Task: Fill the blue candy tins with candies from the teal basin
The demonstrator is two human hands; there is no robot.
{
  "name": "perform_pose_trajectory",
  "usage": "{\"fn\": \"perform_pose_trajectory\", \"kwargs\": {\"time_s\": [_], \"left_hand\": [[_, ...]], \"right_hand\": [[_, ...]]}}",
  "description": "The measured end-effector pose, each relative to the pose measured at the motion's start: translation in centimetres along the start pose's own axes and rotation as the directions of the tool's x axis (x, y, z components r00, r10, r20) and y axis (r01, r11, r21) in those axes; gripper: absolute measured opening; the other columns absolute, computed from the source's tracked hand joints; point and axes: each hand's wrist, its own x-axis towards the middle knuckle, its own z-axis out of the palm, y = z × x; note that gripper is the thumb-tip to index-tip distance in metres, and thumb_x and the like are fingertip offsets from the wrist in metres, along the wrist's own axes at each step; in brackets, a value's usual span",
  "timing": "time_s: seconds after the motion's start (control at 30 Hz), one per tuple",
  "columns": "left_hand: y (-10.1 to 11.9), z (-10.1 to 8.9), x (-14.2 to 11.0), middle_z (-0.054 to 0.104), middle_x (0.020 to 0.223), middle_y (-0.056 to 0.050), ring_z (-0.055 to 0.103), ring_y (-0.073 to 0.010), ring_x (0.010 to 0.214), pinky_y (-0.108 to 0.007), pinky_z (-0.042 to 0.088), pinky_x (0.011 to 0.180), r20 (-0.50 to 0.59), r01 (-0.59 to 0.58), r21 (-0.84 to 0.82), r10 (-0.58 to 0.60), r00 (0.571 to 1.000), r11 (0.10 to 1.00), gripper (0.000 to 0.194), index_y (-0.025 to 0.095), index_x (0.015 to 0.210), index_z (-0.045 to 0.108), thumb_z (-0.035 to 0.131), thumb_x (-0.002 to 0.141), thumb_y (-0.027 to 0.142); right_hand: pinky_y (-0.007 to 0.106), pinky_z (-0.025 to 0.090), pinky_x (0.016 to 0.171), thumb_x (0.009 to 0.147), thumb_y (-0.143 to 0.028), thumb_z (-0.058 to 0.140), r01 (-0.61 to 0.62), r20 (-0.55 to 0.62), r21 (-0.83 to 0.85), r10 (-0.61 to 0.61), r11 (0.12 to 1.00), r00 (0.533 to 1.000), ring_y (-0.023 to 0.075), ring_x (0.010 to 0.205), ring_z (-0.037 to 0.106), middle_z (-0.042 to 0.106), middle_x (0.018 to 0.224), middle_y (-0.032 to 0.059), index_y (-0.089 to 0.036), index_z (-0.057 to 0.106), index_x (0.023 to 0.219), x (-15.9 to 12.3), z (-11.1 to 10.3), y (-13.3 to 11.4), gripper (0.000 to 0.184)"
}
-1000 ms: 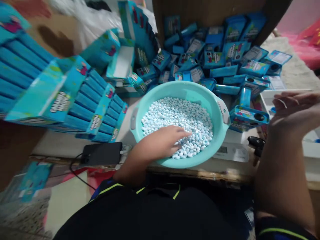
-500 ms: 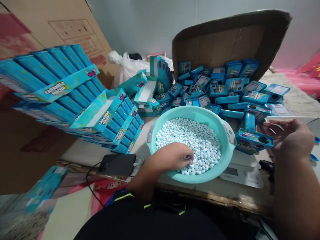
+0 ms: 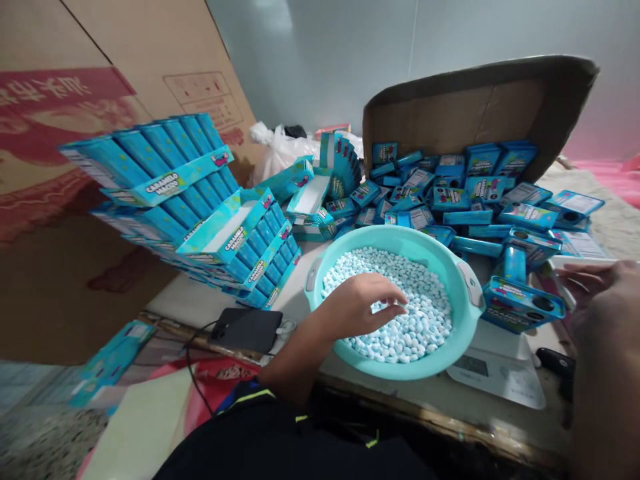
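Observation:
In a turquoise basin point(image 3: 467, 323) lie many small white and pale-blue candies point(image 3: 415, 327). My left hand point(image 3: 367, 303) is over them, its fingers loosely curved and a gap showing between thumb and fingers; I see no candy in it. At the right edge my right hand point(image 3: 603, 293) is partly cut off and dim, its fingers stretched to the left near the rim of a white container point(image 3: 555, 267). Just left of these fingers a blue candy tin point(image 3: 520, 303) with a dark round opening sits on a white kitchen scale point(image 3: 515, 383).
A large pile of blue tins point(image 3: 450, 197) spills from a cardboard box point(image 3: 480, 100) behind the basin. Display boxes of tins point(image 3: 165, 187) are stacked at left. A dark phone point(image 3: 247, 328) with a cable lies at the table edge, and a black-handled tool point(image 3: 555, 362) beside the scale.
My left hand has lifted slightly from the candies and its fingers have loosened. My right hand has shifted toward the right edge. The camera view has also shifted.

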Motion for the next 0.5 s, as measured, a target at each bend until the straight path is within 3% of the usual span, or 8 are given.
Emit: {"fn": "perform_pose_trajectory", "kwargs": {"time_s": [0.1, 0.2, 0.37, 0.5], "left_hand": [[-0.3, 0.0, 0.4, 0.080, 0.105, -0.007, 0.073, -0.0197, 0.102, -0.036, 0.055, 0.097, 0.041, -0.036, 0.050, 0.034, 0.999, 0.998, 0.015, 0.018, 0.104, 0.075, 0.063, 0.104, 0.027], [-0.7, 0.2, 0.7, 0.080, 0.109, -0.008, 0.073, -0.0200, 0.103, -0.035, 0.055, 0.096, 0.149, -0.061, 0.060, 0.051, 0.987, 0.996, 0.016, 0.019, 0.108, 0.076, 0.061, 0.102, 0.020], [-1.1, 0.9, 0.5, 0.079, 0.123, -0.011, 0.073, -0.0246, 0.116, -0.039, 0.054, 0.102, 0.327, -0.002, 0.058, -0.017, 0.945, 0.998, 0.025, 0.017, 0.121, 0.076, 0.065, 0.099, 0.023], [-0.8, 1.6, 0.2, 0.074, 0.137, -0.013, 0.071, -0.0301, 0.123, -0.041, 0.053, 0.105, 0.496, 0.047, 0.182, -0.133, 0.858, 0.982, 0.036, 0.017, 0.131, 0.074, 0.069, 0.098, 0.031]], "right_hand": [[0.057, 0.057, 0.058, 0.075, -0.059, 0.064, 0.124, 0.201, -0.006, -0.120, 0.992, 0.972, 0.0309, 0.064, 0.068, 0.064, 0.072, 0.0166, -0.035, 0.065, 0.047, -1.0, -0.3, -0.6, 0.037], [0.058, 0.058, 0.062, 0.069, -0.059, 0.067, 0.120, 0.238, 0.001, -0.117, 0.993, 0.964, 0.0309, 0.064, 0.066, 0.062, 0.071, 0.0152, -0.036, 0.067, 0.046, -1.9, -0.5, -1.1, 0.033], [0.060, 0.057, 0.063, 0.071, -0.053, 0.062, 0.091, 0.209, 0.030, -0.095, 0.995, 0.973, 0.0319, 0.070, 0.066, 0.062, 0.073, 0.0170, -0.035, 0.065, 0.044, -0.8, -0.4, -0.4, 0.033], [0.064, 0.056, 0.072, 0.076, -0.048, 0.056, -0.049, 0.118, 0.046, 0.043, 0.998, 0.992, 0.0345, 0.085, 0.074, 0.063, 0.078, 0.0198, -0.033, 0.061, 0.041, 1.0, -0.3, 0.8, 0.039]]}}
